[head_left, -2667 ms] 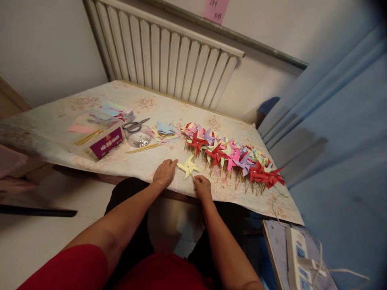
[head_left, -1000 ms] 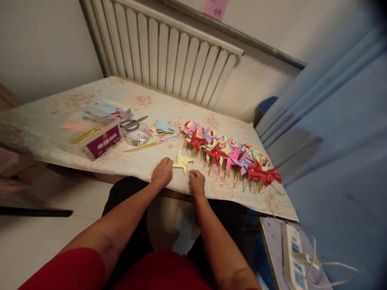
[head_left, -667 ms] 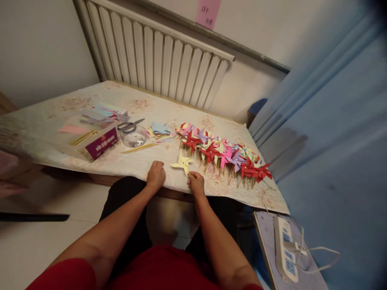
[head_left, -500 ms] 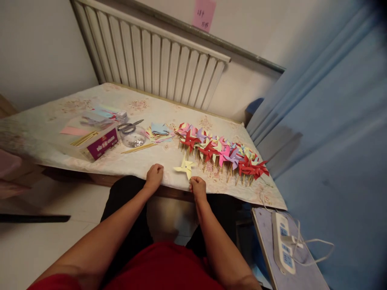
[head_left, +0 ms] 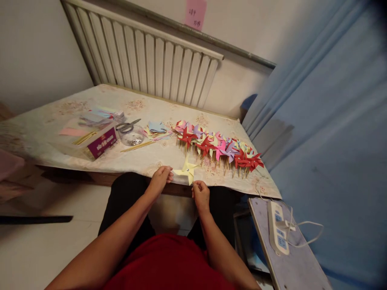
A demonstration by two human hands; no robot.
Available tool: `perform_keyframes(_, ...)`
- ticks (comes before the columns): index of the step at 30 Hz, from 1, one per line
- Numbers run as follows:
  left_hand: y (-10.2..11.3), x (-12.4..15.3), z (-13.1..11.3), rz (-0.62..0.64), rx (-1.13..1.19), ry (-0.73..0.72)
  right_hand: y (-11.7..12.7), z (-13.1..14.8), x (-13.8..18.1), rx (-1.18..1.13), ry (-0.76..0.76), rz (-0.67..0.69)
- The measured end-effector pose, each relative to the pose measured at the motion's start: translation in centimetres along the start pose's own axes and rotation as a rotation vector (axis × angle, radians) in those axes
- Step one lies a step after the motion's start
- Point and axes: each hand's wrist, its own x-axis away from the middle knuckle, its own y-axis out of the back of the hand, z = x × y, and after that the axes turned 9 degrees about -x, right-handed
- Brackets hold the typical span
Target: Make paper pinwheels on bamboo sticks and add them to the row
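A pale yellow pinwheel (head_left: 188,170) with a small pin at its centre is held up over the front edge of the table. My right hand (head_left: 201,194) pinches it below the blades; the stick is mostly hidden by the fingers. My left hand (head_left: 163,177) is beside the left blade tip, fingers partly stretched out and holding nothing; whether they touch the paper I cannot tell. Just beyond, rows of finished pinwheels (head_left: 206,145) in red, pink, purple and yellow lie with their sticks toward me.
On the left are a purple-and-white box (head_left: 104,144) of sticks, scissors (head_left: 128,125), a clear bowl of pins (head_left: 133,139), loose sticks (head_left: 137,146) and stacked paper pieces (head_left: 157,127). A power strip (head_left: 278,229) with cables lies on a side stand, by a blue curtain (head_left: 326,141).
My left hand has moved right, close to the yellow pinwheel, and its fingers have loosened. The pinwheel has turned and now faces me more. The view has shifted slightly.
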Motion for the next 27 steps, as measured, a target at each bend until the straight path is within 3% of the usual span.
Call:
perform_keyframes(8,-0.6,-0.6,-1.3,0.047,-0.065,0.104,0.3,-1.4,0.3,0.015,-0.006,0.018)
perform_keyframes(27,-2.7,-1.3,0.1,0.12,-0.173,0.252,0.6,-1.7,-0.2,0.008,-0.02,0.024)
